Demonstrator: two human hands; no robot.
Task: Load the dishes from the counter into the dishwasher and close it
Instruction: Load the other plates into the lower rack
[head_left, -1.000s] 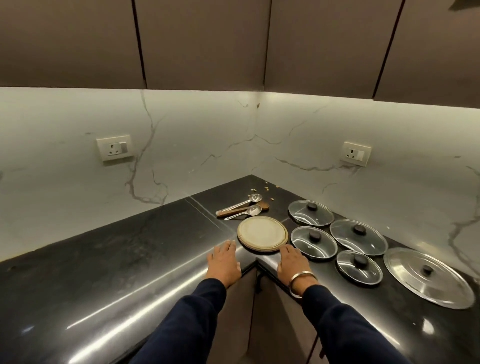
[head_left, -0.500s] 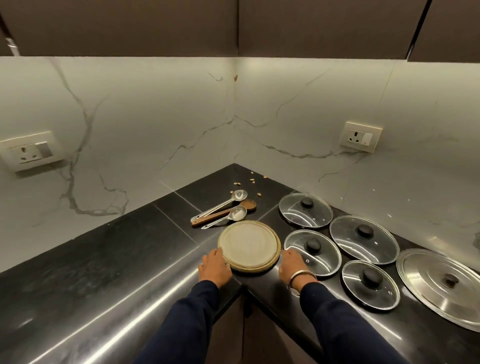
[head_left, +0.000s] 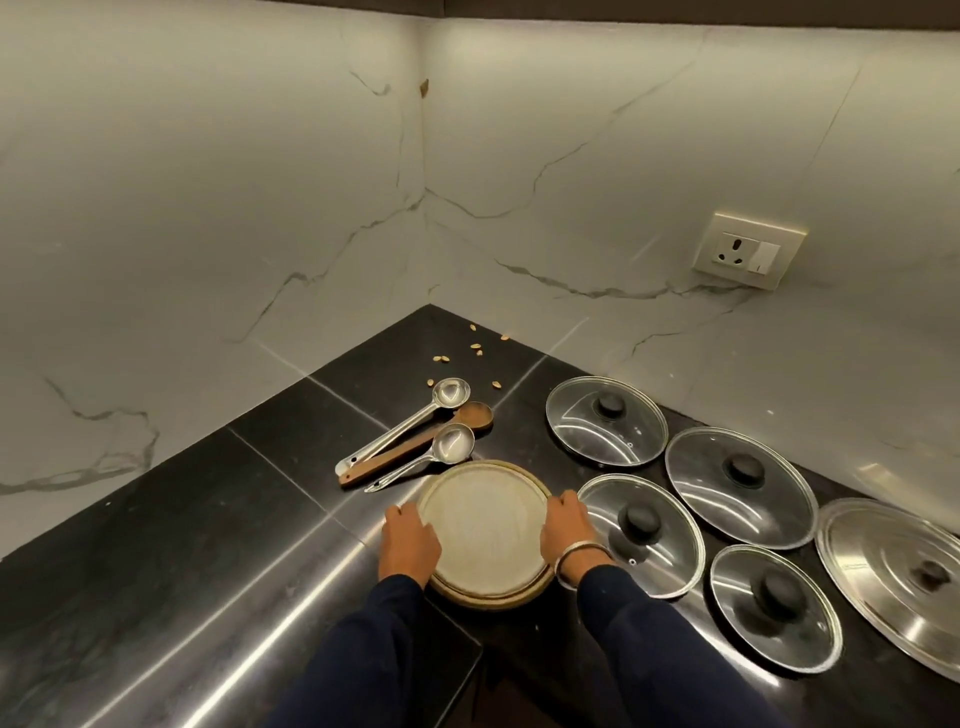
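Your left hand sits against the left edge of the round plates and your right hand against the right edge, so the stack lies directly between your two palms on the black counter. The fingers of both hands curl round the rim, clamping the plates from either side; there appear to be two plates, one nested on the other, though the lower shows only as a thin brown edge. A metal bangle circles your right wrist

Just beyond your fingertips, toward the corner of the wall, lie two steel spoons with a wooden spoon between them, handles pointing toward your left side. The nearer steel spoon's handle tip lies just beside the plates' far rim. Farther past the spoons, small scattered seeds dot the counter

Off your right hand, four glass lids with dark knobs lie flat; the closest one is just beside your right wrist, partly hidden by it. Beyond those, farthest from your right hand, rests a steel lid. A wall socket sits high above that side
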